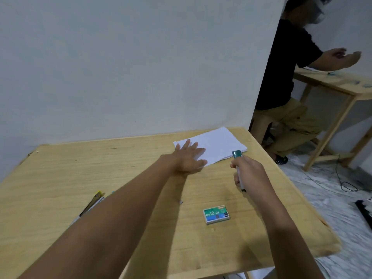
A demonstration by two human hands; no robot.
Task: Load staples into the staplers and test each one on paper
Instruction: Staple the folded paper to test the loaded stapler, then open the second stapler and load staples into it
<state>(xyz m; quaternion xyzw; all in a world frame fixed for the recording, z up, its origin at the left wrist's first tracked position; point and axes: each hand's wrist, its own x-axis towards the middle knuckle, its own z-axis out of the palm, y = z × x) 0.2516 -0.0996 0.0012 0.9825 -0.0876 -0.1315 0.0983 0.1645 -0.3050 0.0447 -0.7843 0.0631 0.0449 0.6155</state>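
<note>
A white sheet of paper (219,143) lies at the far right of the wooden table (100,168). My left hand (188,157) rests flat on the paper's near left corner, fingers straight. My right hand (248,171) grips a teal stapler (238,158) just off the paper's near right edge, its head pointing toward the sheet. A green and blue box of No. 10 staples (216,214) sits closed on the table, nearer to me. A small loose strip of staples (181,202) lies left of the box.
Another stapler with a yellow tip (93,202) lies at the left, partly hidden by my left forearm. A wall stands right behind the table. On the right a seated person (285,77) works at a second wooden table (332,85). Cables (346,184) run across the floor.
</note>
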